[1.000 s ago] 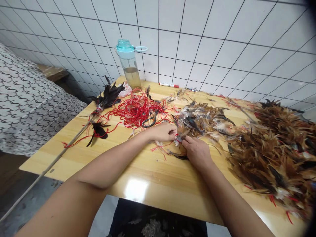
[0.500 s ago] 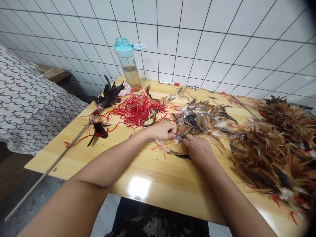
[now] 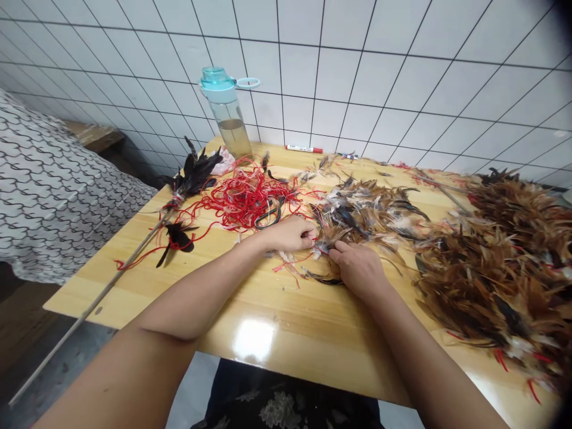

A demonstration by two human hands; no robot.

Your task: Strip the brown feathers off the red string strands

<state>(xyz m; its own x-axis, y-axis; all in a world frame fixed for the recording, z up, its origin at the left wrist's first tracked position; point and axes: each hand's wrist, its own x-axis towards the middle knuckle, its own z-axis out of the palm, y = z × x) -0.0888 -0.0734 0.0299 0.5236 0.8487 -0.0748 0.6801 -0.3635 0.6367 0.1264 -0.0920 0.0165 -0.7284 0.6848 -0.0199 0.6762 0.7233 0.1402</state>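
Note:
My left hand [image 3: 295,233] is closed in a pinch at the quill end of a small bunch of brown feathers [image 3: 329,235], with a bit of red string showing at its fingertips. My right hand [image 3: 357,262] presses its fingers together on the same bunch, from the right. A loose pile of brown, black and white feathers [image 3: 370,205] lies just beyond both hands. Beside my left hand is a tangle of red string [image 3: 245,196], with the dark loop handles of scissors [image 3: 268,217] at its edge.
On the left, a long stick [image 3: 111,280] with black feathers [image 3: 194,173] tied on overhangs the table's edge. Bundled brown feathers [image 3: 491,280] cover the right side. A water bottle [image 3: 230,119] and a red marker [image 3: 304,149] stand and lie near the tiled wall.
Both hands stay almost in place on the feather bunch. The whole view has shifted very slightly; nothing on the table has visibly moved.

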